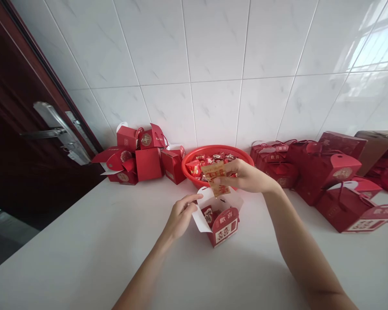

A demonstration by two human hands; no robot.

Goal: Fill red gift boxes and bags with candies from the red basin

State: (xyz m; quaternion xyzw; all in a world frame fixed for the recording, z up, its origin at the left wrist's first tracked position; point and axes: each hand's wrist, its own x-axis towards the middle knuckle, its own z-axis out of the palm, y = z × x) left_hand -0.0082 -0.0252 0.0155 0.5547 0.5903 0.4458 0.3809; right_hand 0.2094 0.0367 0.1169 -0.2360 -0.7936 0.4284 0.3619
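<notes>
While the right hand pinches one golden packet above one open box, the left hand grips the box's white flaps; hold those well back, lower edge-first, and the mouth should stay clear. Behind, one red basket, its sweets too jumbled to count; flanking it on the counter, two clusters of boxes, overlapping beyond tally.

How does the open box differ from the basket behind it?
The box is smaller and straight-sided; the basket is wider and round.
The box has flaps standing open, white inside; the basket shows no lid.
The box is nearer the person, with the left hand at one flap; the basket sits farther back, by the tiled wall.
Both are red and hold wrapped pieces.
</notes>
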